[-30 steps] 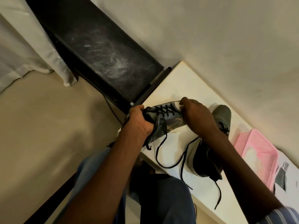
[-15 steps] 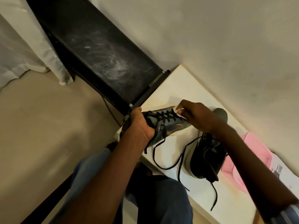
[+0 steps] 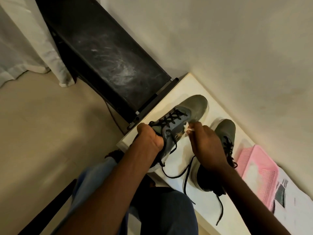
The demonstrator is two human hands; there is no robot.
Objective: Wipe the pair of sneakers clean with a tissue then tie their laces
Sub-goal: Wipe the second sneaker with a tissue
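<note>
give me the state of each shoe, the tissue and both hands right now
held sneaker: tilted on its side, laces untied
second sneaker: upright on the table, laces untied
tissue: crumpled, against the held sneaker
left hand: grips the held sneaker
right hand: pinches the tissue

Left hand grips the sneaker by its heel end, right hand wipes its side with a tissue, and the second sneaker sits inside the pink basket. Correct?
Not quite. In the head view the second sneaker stands on the white table, beside the pink basket, not inside it. The rest holds: the left hand grips the held sneaker at its heel end, and the right hand pinches a tissue against its side.
</note>
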